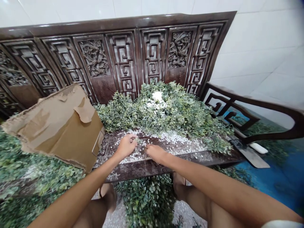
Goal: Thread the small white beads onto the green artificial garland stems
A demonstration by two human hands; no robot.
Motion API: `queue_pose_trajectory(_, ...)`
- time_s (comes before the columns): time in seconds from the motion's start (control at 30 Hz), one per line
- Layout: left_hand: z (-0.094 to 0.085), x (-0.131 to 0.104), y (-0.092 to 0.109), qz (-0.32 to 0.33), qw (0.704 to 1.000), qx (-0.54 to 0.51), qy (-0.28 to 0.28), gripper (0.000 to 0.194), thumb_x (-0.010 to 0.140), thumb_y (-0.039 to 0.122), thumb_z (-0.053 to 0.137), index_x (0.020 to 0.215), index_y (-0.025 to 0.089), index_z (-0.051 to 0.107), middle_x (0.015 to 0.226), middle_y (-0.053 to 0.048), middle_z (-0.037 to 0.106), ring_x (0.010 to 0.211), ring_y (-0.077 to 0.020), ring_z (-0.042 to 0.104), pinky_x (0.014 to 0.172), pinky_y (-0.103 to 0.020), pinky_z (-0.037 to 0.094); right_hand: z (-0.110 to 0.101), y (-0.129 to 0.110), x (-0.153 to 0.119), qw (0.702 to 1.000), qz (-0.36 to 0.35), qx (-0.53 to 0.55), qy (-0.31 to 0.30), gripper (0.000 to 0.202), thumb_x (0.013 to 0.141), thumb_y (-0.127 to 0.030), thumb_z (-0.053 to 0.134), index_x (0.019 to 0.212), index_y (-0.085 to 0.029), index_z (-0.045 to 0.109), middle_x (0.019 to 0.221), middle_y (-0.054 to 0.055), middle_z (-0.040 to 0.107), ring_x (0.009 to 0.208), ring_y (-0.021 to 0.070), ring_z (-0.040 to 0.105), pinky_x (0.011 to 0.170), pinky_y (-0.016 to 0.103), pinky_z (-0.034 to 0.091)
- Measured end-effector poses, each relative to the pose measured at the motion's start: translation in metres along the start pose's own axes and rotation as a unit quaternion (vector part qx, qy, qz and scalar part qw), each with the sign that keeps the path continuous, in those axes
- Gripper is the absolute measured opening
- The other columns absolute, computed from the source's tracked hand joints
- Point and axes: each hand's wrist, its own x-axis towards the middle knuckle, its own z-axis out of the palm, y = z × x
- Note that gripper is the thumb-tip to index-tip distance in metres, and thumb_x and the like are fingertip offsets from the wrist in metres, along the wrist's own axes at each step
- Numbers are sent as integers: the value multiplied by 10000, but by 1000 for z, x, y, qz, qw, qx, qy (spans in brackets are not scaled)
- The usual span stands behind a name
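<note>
Low over the dark wooden bench seat (142,167), my left hand (127,146) has its fingers closed around a small green sprig (137,140), of which only a bit shows. My right hand (156,154) is close beside it with fingers pinched; what they hold, if anything, is too small to make out. Small white round pieces (174,138) lie scattered on the seat around both hands. Behind them rises a heap of artificial green foliage (185,110), topped by a clump of white pieces (157,97).
A torn cardboard sheet (68,133) leans at the left, beside a thin metal wire frame (97,144). The carved bench back (102,85) stands behind. At the right are an armrest (268,109), a dark phone-like object (237,144) and a white object (258,148). More foliage (147,199) lies between my legs.
</note>
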Motion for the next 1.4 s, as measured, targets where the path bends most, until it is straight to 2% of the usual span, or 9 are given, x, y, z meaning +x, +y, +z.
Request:
queue_pose_trajectory(0.2,4,-1,-1,24,998,55,8,273,676,190,680,944,140,684,988,-53,653,726,-138,642,710,-254,536,1,16,-5,999,43,32,7,274,786,-34,522,1012,-117,654,1011,163,642,893,258,662,725,294,501)
queue_pose_trajectory(0.4,-1,-7,8,80,991,101,21,144,748,266,648,826,176,729,882,-39,657,694,-151,588,715,-273,490,-9,19,-9,995,66,65,31,301,807,-79,510,1092,-104,605,1014,170,627,873,258,651,733,310,481)
queue_pose_trajectory(0.67,-2,-10,12,164,980,107,27,253,861,295,536,948,183,746,934,-70,590,920,-198,571,841,-312,460,-8,33,-5,981,55,162,90,169,865,-72,487,863,-108,652,947,129,616,850,183,619,764,254,432)
queue_pose_trajectory(0.8,-4,-9,12,150,985,83,36,284,857,277,516,1009,172,731,874,-65,592,828,-198,581,793,-335,477,-10,39,-5,961,58,226,151,143,853,-84,526,778,-135,636,808,79,638,792,170,609,747,257,442)
queue_pose_trajectory(0.93,-8,-9,15,89,996,-7,28,239,769,248,609,958,151,718,897,-72,676,772,-192,631,749,-320,507,-24,36,-7,930,77,290,213,96,862,-116,530,873,-155,617,808,50,674,719,137,625,678,232,482)
queue_pose_trajectory(1.03,-12,-12,23,62,994,-87,34,193,695,220,674,876,155,698,848,-56,720,775,-195,666,763,-308,526,-38,29,-10,877,77,391,267,73,862,-194,551,865,-164,617,769,35,682,688,139,637,649,241,508)
queue_pose_trajectory(1.13,-18,-16,34,78,991,-101,29,112,705,251,676,778,172,707,798,-45,742,768,-203,681,751,-302,532,-48,22,-13,804,54,519,284,103,827,-260,597,822,-169,645,730,31,688,665,154,649,653,278,532)
queue_pose_trajectory(1.2,-22,-19,41,94,992,-81,32,116,723,265,667,768,181,732,822,-52,752,774,-210,683,739,-301,530,-53,18,-14,774,46,568,276,148,817,-305,616,844,-166,657,754,41,702,678,166,665,670,303,549)
queue_pose_trajectory(1.4,-27,-32,53,144,988,-30,56,240,805,297,587,945,211,763,926,-68,733,883,-221,655,842,-336,489,-63,8,-18,725,22,622,295,294,834,-433,606,903,-153,665,775,51,696,687,161,663,693,330,561)
